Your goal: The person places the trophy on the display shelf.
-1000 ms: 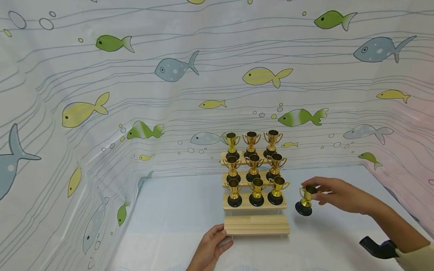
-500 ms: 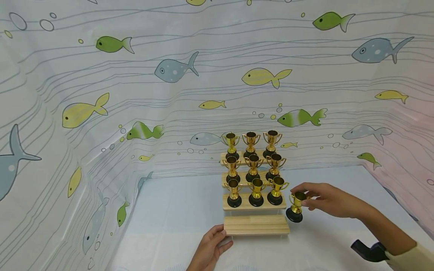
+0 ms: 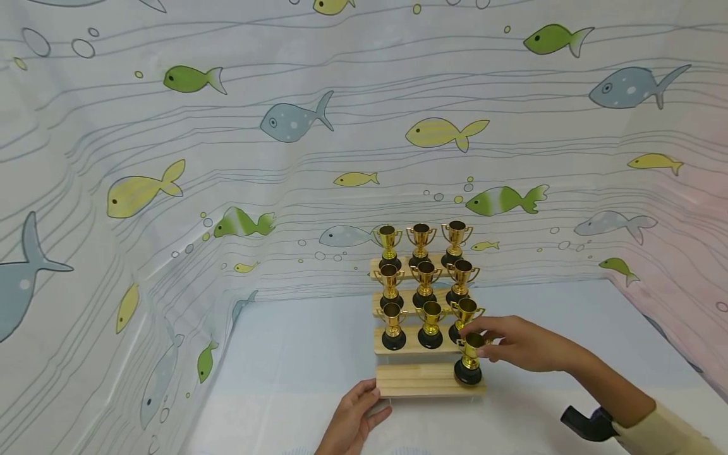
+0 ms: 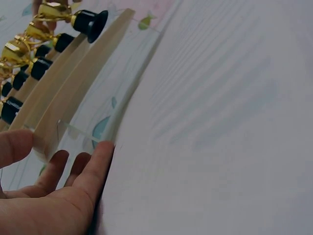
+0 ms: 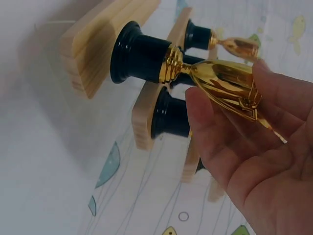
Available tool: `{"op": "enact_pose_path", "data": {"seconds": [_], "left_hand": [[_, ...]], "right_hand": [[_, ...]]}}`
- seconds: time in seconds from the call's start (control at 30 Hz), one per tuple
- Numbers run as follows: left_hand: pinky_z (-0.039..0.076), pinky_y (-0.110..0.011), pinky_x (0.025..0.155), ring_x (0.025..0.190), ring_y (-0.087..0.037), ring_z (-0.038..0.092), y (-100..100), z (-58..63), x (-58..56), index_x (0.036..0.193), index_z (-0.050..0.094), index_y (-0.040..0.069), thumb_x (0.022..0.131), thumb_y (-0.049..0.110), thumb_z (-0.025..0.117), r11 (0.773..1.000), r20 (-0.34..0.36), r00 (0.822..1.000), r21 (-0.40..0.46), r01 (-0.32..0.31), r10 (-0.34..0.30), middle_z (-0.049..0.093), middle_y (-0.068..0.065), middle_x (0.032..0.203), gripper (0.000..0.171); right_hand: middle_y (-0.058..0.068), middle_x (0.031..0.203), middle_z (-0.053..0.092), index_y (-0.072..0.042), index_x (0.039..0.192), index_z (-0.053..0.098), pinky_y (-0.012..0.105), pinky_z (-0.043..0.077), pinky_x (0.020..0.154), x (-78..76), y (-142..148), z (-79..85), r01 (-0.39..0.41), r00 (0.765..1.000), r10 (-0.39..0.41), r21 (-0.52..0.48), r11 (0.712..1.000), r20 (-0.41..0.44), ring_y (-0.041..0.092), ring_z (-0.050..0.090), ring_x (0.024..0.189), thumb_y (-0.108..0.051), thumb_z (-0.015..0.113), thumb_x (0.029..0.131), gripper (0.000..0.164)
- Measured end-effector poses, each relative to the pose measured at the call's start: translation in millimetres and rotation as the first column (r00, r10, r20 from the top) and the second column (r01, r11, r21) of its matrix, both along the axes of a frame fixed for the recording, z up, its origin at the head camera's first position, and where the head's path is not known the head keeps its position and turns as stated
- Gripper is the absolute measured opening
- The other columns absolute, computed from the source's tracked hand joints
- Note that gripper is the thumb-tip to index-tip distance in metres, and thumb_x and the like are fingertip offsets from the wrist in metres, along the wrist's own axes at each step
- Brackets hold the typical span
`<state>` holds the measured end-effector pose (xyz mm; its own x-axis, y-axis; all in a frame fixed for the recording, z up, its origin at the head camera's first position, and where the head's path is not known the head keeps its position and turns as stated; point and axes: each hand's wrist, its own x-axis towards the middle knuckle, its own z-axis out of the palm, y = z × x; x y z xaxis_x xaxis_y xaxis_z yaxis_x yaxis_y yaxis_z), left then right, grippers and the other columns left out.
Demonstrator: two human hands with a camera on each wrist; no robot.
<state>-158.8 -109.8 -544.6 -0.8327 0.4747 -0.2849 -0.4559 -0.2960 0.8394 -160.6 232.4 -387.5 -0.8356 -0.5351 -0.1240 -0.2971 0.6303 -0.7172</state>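
My right hand pinches a small gold trophy cup with a black base by its cup. The trophy is upright over the right end of the lowest step of a wooden stepped display stand. In the right wrist view, the trophy's black base is right at the board's surface, thumb and fingers around the gold bowl. My left hand grips the left end of that lowest step; the left wrist view shows the thumb at the board's end and the other fingers beneath and beside it.
Three rows of matching trophies stand on the higher steps behind, three per row. Clear supports carry the boards. A fish-patterned sheet covers the walls around the pale table. A black strap is at the right wrist.
My right hand has carried the trophy leftward and slightly down, from beside the stand to the lowest step's right end. The left hand has stayed at the stand.
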Motion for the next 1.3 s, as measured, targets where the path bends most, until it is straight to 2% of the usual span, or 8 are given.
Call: {"op": "enact_pose_path", "data": {"seconds": [0.23,0.43,0.73,1.03,1.3], "left_hand": [[0.045,-0.041,0.102,0.115,-0.021,0.055,-1,0.3,-0.2,0.136,0.035,-0.003,0.093,0.025,0.057,1.000,0.003,1.000,-0.002,0.003,-0.003,0.049,-0.016,0.127,0.056],[0.045,-0.042,0.101,0.114,-0.021,0.055,0,0.5,0.5,0.136,0.036,-0.004,0.094,0.024,0.055,1.000,-0.013,1.000,0.002,0.000,0.000,0.050,-0.016,0.126,0.053],[0.045,-0.041,0.102,0.114,-0.022,0.055,0,1.0,0.4,0.136,0.035,-0.004,0.094,0.025,0.055,1.000,-0.005,1.000,0.015,0.004,-0.004,0.050,-0.016,0.126,0.054],[0.045,-0.042,0.101,0.114,-0.022,0.055,1,0.9,0.2,0.136,0.035,-0.004,0.094,0.024,0.055,1.000,-0.002,1.000,0.009,0.000,0.000,0.050,-0.017,0.127,0.055],[0.045,-0.041,0.101,0.115,-0.022,0.055,0,0.8,0.1,0.135,0.035,-0.005,0.094,0.023,0.055,1.000,-0.006,1.000,0.011,-0.004,0.004,0.050,-0.017,0.128,0.054]], "right_hand": [[-0.003,0.120,0.058,-0.022,0.128,0.052,0.023,0.051,0.070,-2.3,-20,-0.8,-0.018,1.000,0.018,-0.038,0.999,0.019,0.007,0.057,0.094,-0.036,0.056,0.092,0.040],[-0.005,0.126,0.056,-0.020,0.129,0.053,0.022,0.050,0.073,-5.1,-36,-3.6,-0.040,0.999,0.039,-0.042,0.998,-0.005,0.008,0.055,0.099,-0.037,0.057,0.091,0.042],[-0.004,0.121,0.060,-0.016,0.127,0.055,0.021,0.052,0.073,-8.5,-53,-7.9,-0.072,0.997,0.071,-0.038,0.997,-0.022,0.005,0.058,0.094,-0.035,0.059,0.091,0.041],[-0.005,0.114,0.061,-0.016,0.125,0.055,0.020,0.053,0.071,-10.1,-58,-12.8,-0.084,0.996,0.083,-0.042,0.996,-0.016,0.004,0.059,0.089,-0.029,0.061,0.090,0.038],[-0.004,0.115,0.061,-0.015,0.125,0.055,0.019,0.053,0.071,-10.8,-58,-15.0,-0.089,0.996,0.088,-0.046,0.995,-0.028,0.005,0.060,0.090,-0.030,0.061,0.090,0.038]]}}
